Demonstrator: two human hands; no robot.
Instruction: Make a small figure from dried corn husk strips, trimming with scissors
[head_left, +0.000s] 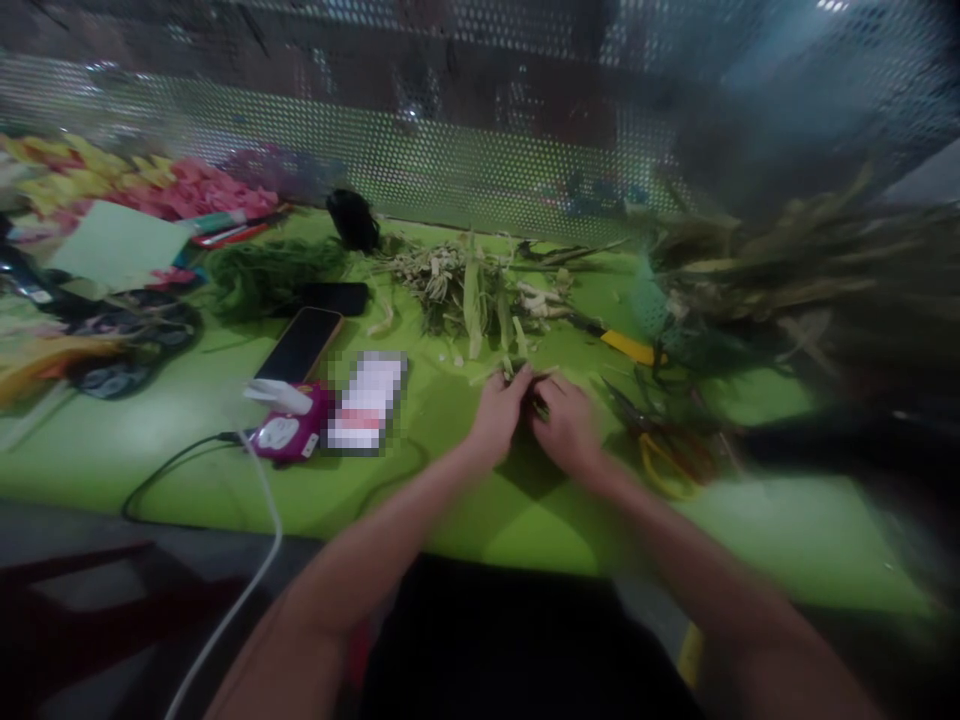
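Observation:
My left hand point(499, 412) and my right hand point(566, 425) meet over the bright green table point(420, 500), fingers curled together on a small dark green bit of plant point(534, 395). The picture is smeared, so I cannot make out exactly what the piece is. Just beyond my hands lies a heap of pale green leaves and husks point(472, 285).
Yellow-handled scissors point(664, 450) lie right of my hands; a yellow-handled knife point(626, 345) is behind them. On the left: a black phone point(300, 343), a pink power strip point(289, 432) with a white cable, dark green stems point(262, 275), pink and yellow paper flowers point(142, 185). Dry foliage point(787, 270) fills the right.

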